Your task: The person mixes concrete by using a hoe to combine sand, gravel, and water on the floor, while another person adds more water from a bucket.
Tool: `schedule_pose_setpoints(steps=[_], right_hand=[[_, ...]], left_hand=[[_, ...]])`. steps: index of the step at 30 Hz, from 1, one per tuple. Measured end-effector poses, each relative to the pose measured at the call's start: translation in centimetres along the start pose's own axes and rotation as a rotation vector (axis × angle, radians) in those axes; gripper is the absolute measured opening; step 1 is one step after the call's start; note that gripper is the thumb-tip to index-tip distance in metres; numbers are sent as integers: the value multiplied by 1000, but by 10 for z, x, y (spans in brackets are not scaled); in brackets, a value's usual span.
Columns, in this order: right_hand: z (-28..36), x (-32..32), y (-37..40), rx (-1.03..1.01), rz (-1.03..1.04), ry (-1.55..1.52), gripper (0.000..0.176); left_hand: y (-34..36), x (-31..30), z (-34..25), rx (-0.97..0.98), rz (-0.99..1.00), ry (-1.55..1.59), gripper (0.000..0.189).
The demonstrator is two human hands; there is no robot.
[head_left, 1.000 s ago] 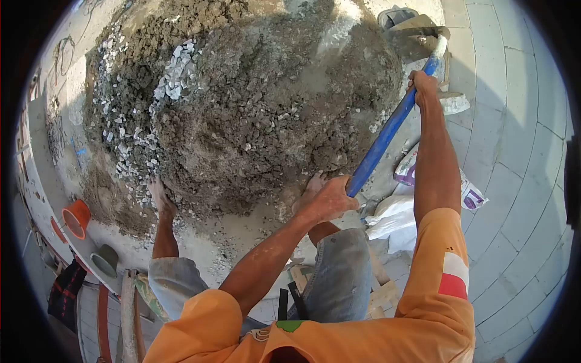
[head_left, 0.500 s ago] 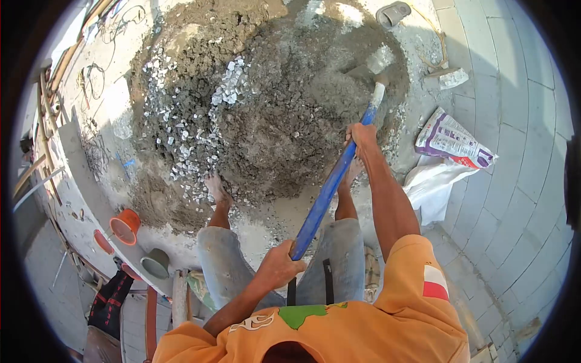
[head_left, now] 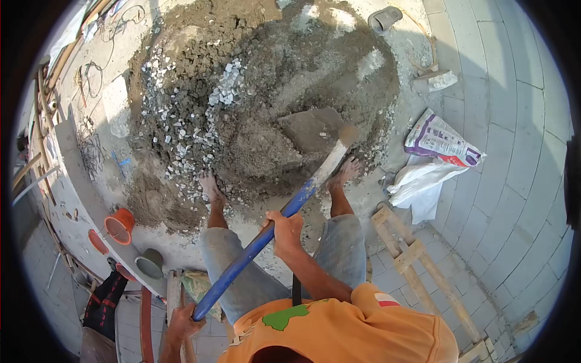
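Note:
Both hands grip a hoe whose blue handle [head_left: 242, 260] slants from lower left to upper right. My left hand [head_left: 183, 324] is closed around the rear end of the handle, beside my left thigh. Farther up, my right hand [head_left: 284, 232] wraps the handle in front of my knees. The wide, mud-coated hoe blade [head_left: 315, 128] lies on the heap of wet grey mix [head_left: 266, 142], its lower edge against the material. White crushed stones [head_left: 227, 85] show on the heap's left side. My bare feet stand at the near edge of the heap.
An orange bucket [head_left: 120, 225] and a dark bucket [head_left: 149, 264] stand at left. On the right lie a printed cement bag [head_left: 439, 140], a white sack [head_left: 423, 187] and a wooden frame [head_left: 417, 266]. A broken block [head_left: 437, 81] sits beyond, near a block wall [head_left: 514, 139].
The hoe blade has come from the far right of the heap toward my feet. Both hands have drawn back leftward with the handle, and material has gathered at the blade.

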State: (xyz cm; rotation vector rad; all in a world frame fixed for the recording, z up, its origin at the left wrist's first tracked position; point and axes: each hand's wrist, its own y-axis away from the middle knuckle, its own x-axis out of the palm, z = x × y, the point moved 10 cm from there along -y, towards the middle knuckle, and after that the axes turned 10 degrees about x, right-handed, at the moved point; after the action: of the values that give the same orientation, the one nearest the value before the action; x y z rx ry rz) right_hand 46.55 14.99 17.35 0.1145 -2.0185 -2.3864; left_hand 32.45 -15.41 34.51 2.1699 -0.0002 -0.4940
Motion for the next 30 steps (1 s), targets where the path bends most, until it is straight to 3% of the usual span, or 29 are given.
schedule_pose_setpoints(steps=[4,6,9,10,13,14,16,21,24,30], right_hand=[[148,-61,-59,-274,-12,3,24],[256,-92,-91,-519,-75,58,11],[409,-134,-155,-612,-154,257,11],[455,-152,-179,-650,-260,337,9],[540,-186,-249,-623,-348,506,9],[540,-193,-261,-603,-354,502,9],[523,-208,-275,-520,-405,596,9],[421,-220,-244,-398,-370,547,5],[332,-200,-219,-310,-315,407,6],[183,-127,-163,-228,-244,301,9]], left_hand=[[-151,58,-72,258,22,111,20],[-247,110,-127,285,78,221,24],[-375,186,-232,312,148,472,28],[-412,214,-262,348,143,472,38],[-470,268,-343,346,177,920,34],[-469,278,-349,328,189,917,34],[-445,296,-357,131,354,1204,28],[-333,235,-320,-39,337,1049,25],[-273,187,-279,-21,334,941,25],[-164,100,-181,-162,326,688,25]])
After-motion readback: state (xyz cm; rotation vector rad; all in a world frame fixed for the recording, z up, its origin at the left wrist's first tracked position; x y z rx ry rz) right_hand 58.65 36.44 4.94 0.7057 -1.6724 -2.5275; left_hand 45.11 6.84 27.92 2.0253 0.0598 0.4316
